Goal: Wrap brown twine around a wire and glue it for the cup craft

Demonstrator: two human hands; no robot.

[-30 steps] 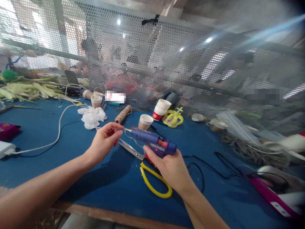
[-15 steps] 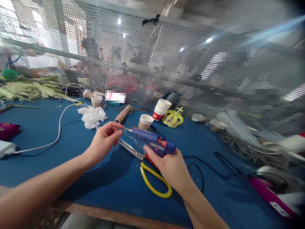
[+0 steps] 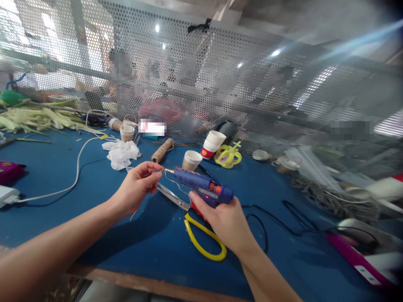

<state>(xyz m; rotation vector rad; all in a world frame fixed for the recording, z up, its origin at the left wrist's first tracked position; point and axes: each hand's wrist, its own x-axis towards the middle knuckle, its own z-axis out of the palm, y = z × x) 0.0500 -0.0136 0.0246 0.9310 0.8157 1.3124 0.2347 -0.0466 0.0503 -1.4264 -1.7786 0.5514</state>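
My right hand (image 3: 228, 224) is wrapped around a blue hot glue gun (image 3: 200, 186) with a small red light lit on its side. The gun's metal nozzle points left, at the fingertips of my left hand (image 3: 135, 186). Those fingers are pinched on a thin piece of twine (image 3: 172, 181), part of which hangs in a curve below the nozzle. Whether nozzle and twine touch is too small to tell. Under the gun lie scissors (image 3: 176, 199) with yellow handles, partly covered by my right hand.
Behind my hands stand a twine-wrapped cup (image 3: 191, 161), a twine spool (image 3: 163, 151), stacked paper cups (image 3: 213, 144) and a yellow woven piece (image 3: 228, 156). A crumpled white plastic bag (image 3: 122, 154) lies left. Black cable (image 3: 273, 220) runs right, toward a purple power strip (image 3: 352, 258).
Both hands hold nearly the same pose, the glue gun nozzle still at the left fingertips. A loose twine end now shows below my left hand.
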